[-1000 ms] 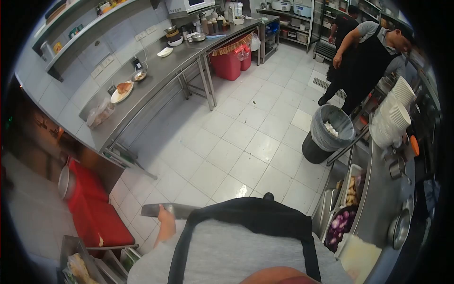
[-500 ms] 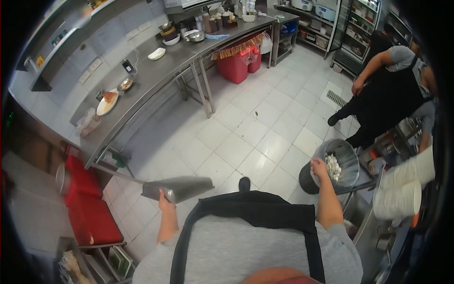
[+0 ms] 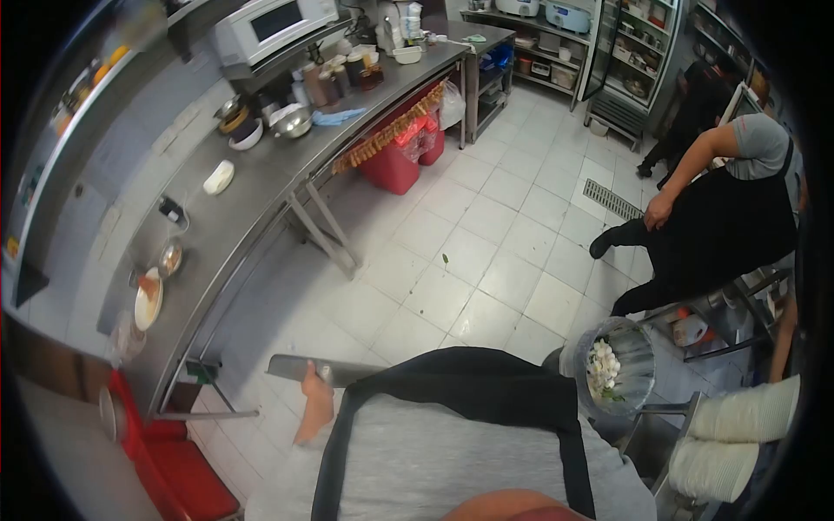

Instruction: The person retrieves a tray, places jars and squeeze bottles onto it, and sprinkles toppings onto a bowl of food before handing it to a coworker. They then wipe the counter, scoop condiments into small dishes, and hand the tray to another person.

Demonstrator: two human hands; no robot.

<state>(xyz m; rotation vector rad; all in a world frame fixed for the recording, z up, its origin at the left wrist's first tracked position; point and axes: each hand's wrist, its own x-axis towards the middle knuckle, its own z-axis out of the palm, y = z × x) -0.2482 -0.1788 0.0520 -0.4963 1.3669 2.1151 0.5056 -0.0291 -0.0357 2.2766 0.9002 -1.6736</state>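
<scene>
My left hand (image 3: pixel 318 395) is wrapped round the near side of a grey metal pan (image 3: pixel 291 368), held low in front of my apron, which hides part of it. My right hand does not show; my body and apron cover that side. To the right of my apron stands a bin with a clear plastic liner (image 3: pixel 641 369). White pieces (image 3: pixel 603 365) and a bit of green lie inside it.
A steel counter (image 3: pixel 261 174) with bowls, bottles and an oval plate (image 3: pixel 148 304) runs along the left. Red chairs (image 3: pixel 187 473) stand at lower left. A co-worker in a black apron (image 3: pixel 721 217) is at the right, above stacked white plates (image 3: pixel 747 412). Another person is behind.
The view has turned and shifted. The pan has tilted flatter and sits partly behind my apron. My right hand has left the bin's rim and dropped out of view.
</scene>
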